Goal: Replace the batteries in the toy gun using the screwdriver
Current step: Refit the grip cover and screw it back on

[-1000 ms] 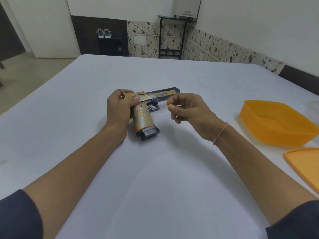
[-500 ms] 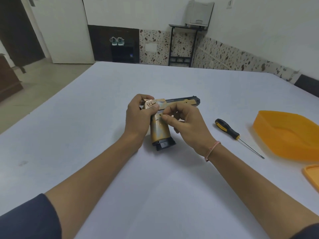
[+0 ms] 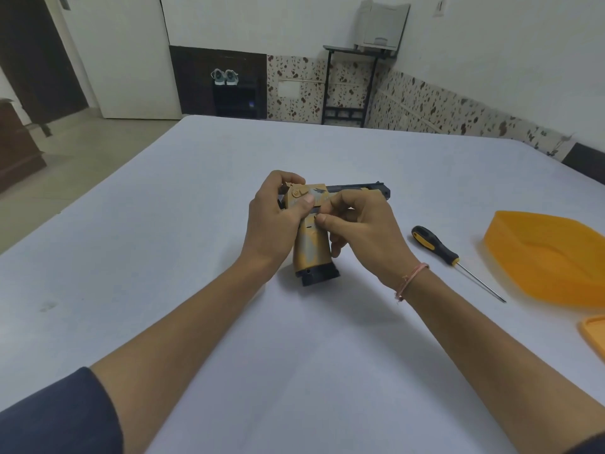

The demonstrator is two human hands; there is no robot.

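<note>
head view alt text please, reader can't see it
A left hand grips the rear of a tan toy gun held on a white table while the right hand pinches its side. A screwdriver lies nearby, beside an orange tub.

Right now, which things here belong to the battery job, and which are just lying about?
Job: toy gun, gripped by the left hand, right hand pinching its side; screwdriver on the table, untouched.
Lying about: orange tub, orange lid, shoes at the back.
</note>
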